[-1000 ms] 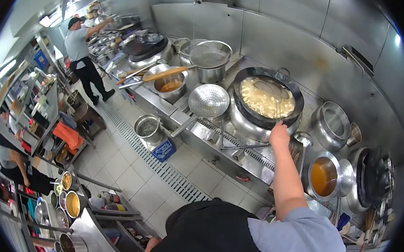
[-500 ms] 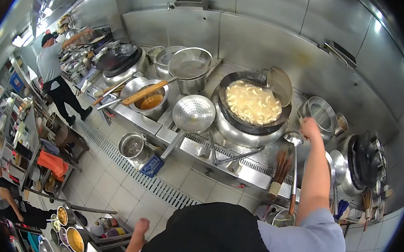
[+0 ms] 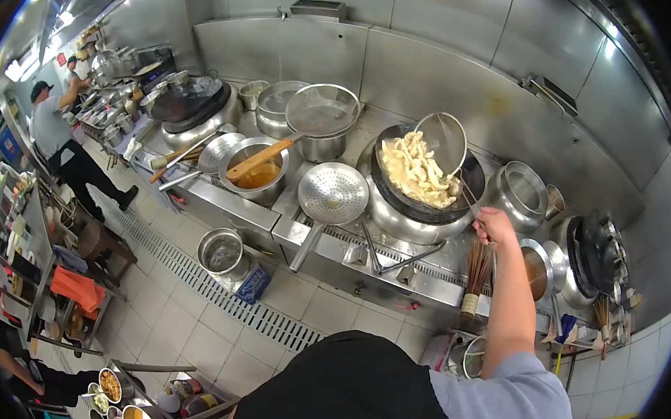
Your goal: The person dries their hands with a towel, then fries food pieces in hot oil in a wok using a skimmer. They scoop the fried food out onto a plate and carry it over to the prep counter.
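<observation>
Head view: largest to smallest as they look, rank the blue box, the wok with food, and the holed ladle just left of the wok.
1. Wok
2. Holed ladle
3. Blue box

The right hand (image 3: pixel 494 227) curls into a grip, arm (image 3: pixel 512 304) outstretched

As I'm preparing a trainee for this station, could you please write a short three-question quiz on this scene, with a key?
1. Which of the person's hands holds the mesh strainer at the wok?
2. True or false: the wok contains pale pieces of food.
3. In the picture, is the lettered blue box (a) right of the wok, (b) left of it or (c) inside it?

Key: 1. The right hand. 2. True. 3. b.
</observation>
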A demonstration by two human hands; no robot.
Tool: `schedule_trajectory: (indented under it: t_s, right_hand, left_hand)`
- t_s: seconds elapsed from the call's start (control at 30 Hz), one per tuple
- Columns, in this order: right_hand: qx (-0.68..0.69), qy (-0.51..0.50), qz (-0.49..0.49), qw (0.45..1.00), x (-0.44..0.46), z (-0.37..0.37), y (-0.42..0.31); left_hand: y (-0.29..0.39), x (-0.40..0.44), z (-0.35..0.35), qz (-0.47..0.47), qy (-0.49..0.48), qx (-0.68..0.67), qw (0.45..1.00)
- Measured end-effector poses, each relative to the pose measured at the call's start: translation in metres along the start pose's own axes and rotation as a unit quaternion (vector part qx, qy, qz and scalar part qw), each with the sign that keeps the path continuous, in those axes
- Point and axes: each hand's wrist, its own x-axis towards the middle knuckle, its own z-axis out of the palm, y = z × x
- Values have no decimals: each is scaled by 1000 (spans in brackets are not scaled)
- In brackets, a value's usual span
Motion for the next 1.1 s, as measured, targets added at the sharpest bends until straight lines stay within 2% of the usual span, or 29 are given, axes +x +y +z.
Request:
schedule_trajectory:
  t_s: [0.03,0.13,0.17,0.23,0.3,0.37,0.4,0.47,0.5,0.53,0.63,0.67,0.7,0.73,0.8,0.87,0.9,0.93,1.07,1.1]
  right_hand:
    - [-4,4,1,1000,-13,2,-10]
    - [-169,41,-34,984,-48,13,-42]
    - [-173,43,-31,983,-54,15,-47]
    - [-267,56,-97,957,-65,21,-58]
    - [-310,76,-88,944,-83,31,-74]
    - [-431,141,-155,877,-91,37,-76]
    - [-433,141,-153,877,-90,41,-71]
    - [-524,128,-144,830,-75,51,-48]
    - [-580,128,-160,789,-52,61,-23]
    - [-580,133,-109,796,-39,79,-18]
    - [-558,170,-111,805,-23,61,-35]
    - [-536,176,-129,816,-42,60,-53]
    - [-574,175,-148,786,-61,59,-68]
    - [-555,181,-152,798,-81,56,-80]
    - [-535,190,-154,809,-87,54,-81]
    - [-594,116,-108,789,-56,55,-49]
    - [-610,114,-95,779,-12,54,-14]
    - [-606,108,-99,782,-3,66,-12]
    - [-563,149,-125,803,-51,53,-72]
    - [-577,164,-161,784,-58,35,-69]
  left_hand:
    - [-11,-5,0,-16,-10,0,1000]
    - [-35,-12,-3,-45,-18,-5,999]
    - [-42,-14,-4,-54,-19,-7,998]
    - [-50,-15,-10,-62,-21,-10,998]
    - [-52,-16,-14,-57,-11,-11,998]
    - [-41,-15,-25,-42,9,-14,999]
    - [-31,-14,-32,-31,24,-22,999]
    - [-14,-6,-43,-11,49,-44,998]
    - [-6,-3,-48,-2,59,-68,996]
    - [-3,5,-50,7,63,-100,993]
    - [10,23,-51,30,77,-209,975]
    - [13,23,-52,33,90,-230,969]
    - [12,22,-54,35,96,-237,966]
    - [11,21,-55,36,103,-245,963]
    - [4,18,-52,28,89,-208,974]
    - [-10,12,-44,8,46,-107,993]
    - [-18,9,-41,-1,23,-60,998]
    - [-29,6,-37,-13,2,-25,1000]
    - [-40,-2,-28,-40,-12,-17,999]
    - [-34,-5,-30,-39,-4,-28,999]
